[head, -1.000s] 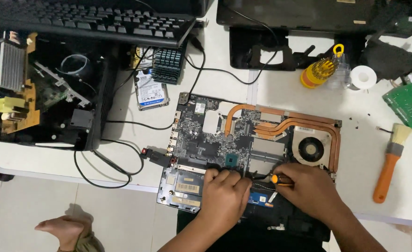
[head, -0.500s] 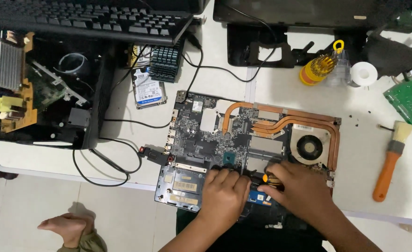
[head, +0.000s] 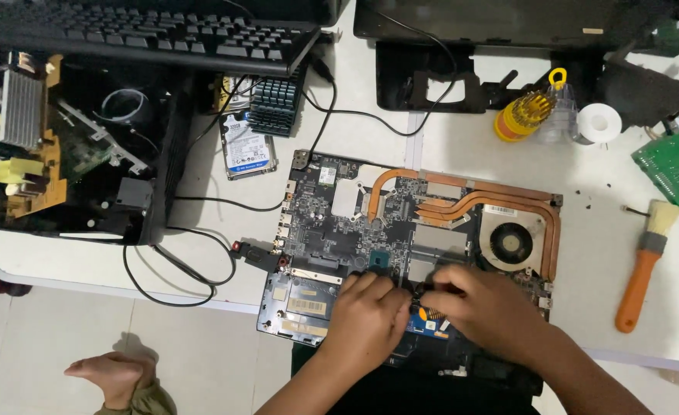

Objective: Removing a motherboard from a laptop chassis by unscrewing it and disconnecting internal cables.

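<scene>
Head view: white surface [head: 447, 154], bearing dark rectangular laptop motherboard [head: 339, 230] with copper heat pipes and round fan, near front edge. Left hand [head: 370, 323] pressed flat-curled on board's lower part; right hand [head: 485, 307] pinching small black-and-orange screwdriver [head: 424, 303] just beside it.

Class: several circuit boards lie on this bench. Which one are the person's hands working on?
The dark laptop motherboard at centre, with copper heat pipes and a round fan. Both hands, left and right, rest on its near edge; the green board lies untouched far right.
</scene>
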